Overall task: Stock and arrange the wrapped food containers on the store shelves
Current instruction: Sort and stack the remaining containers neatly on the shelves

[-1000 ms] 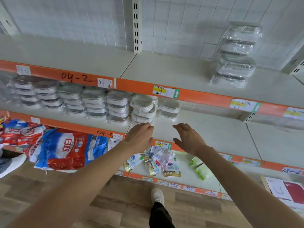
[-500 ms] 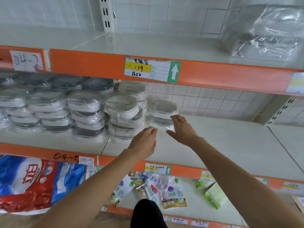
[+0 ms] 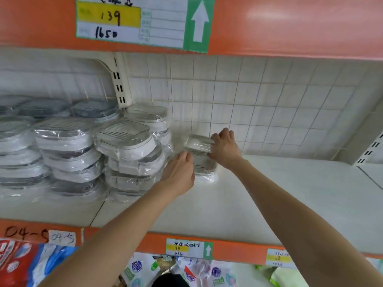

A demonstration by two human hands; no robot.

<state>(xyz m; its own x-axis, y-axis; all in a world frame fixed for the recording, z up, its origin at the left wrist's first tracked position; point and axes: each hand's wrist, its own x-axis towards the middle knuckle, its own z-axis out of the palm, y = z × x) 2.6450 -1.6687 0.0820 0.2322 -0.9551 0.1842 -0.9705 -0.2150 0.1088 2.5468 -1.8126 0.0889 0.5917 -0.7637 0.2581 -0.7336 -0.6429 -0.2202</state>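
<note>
Right at the back of the middle shelf [image 3: 259,195], against the white tiled wall [image 3: 269,104], stood a small stack of wrapped food containers [image 3: 202,160]; how many it held we could not tell through the film. We had both hands on it. Our right hand [image 3: 224,147] curled over the top container's right edge, its grip closed on the wrap. Our left hand [image 3: 179,172] met the stack's left side, fingertips touching the film, though we could not tell whether they pinched it or only pressed.

Just left of the stack stood more wrapped stacks [image 3: 126,154] of grey-and-white lidded containers, at least six, running off the left edge. The shelf itself was pale and smooth, with an orange front lip [image 3: 116,239] carrying two price labels [image 3: 188,248] and a handwritten tag reading 04-5 [image 3: 62,238]. Above, another orange lip [image 3: 290,25] bore a large label [image 3: 143,19] marked 139 and 1650, with a green arrow. Below hung coloured packets [image 3: 31,264].
</note>
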